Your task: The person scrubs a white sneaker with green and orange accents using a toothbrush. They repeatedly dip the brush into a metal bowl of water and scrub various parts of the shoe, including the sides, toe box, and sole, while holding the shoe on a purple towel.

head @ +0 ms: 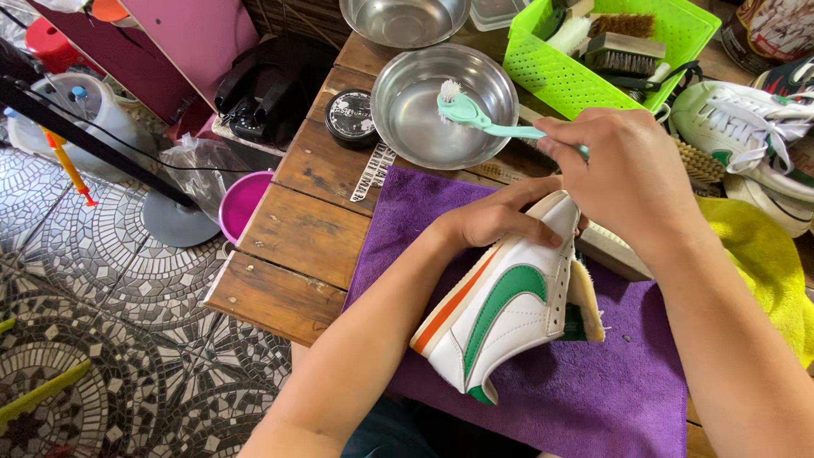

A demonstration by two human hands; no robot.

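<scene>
My left hand (496,216) grips the toe end of a white sneaker (509,309) with a green side mark and an orange stripe. The shoe is tilted on a purple towel (593,390), heel towards me. My right hand (627,174) holds a mint-green small brush (479,114) by its handle. The white bristle head hangs over a steel bowl (424,119) just beyond the towel, apart from the shoe.
A second steel bowl (405,19) and a round black tin (351,117) stand on the wooden table (297,229). A green basket (577,64) of brushes is at the back, another white sneaker (746,127) and a yellow cloth (763,254) at the right. A pink tub (242,202) sits on the tiled floor.
</scene>
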